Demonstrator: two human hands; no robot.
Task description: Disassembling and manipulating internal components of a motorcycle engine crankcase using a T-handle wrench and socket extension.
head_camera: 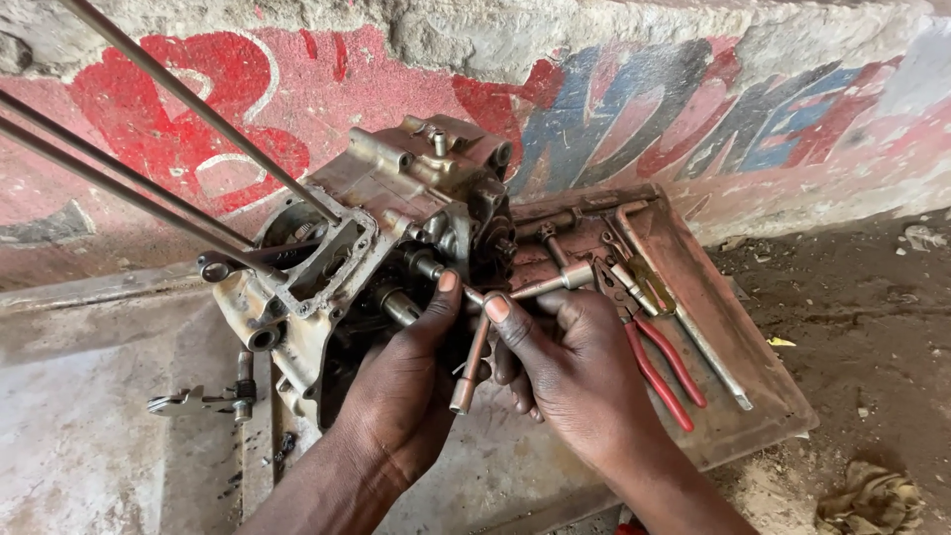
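A greasy aluminium engine crankcase (381, 208) stands tilted on a metal tray (733, 327), with long studs (188, 99) sticking out toward the upper left. My left hand (401, 386) reaches up under the case, thumb against a protruding shaft (428, 267). My right hand (575, 372) grips a T-handle socket wrench (474, 352), whose bar hangs down between both hands while its head meets the case beside my left thumb.
Red-handled pliers (654, 362), a socket extension (550, 285) and several other tools lie on the tray at the right. A small metal part (203, 401) rests on the concrete at left. A painted wall stands behind. A rag (867, 500) lies on the dirt.
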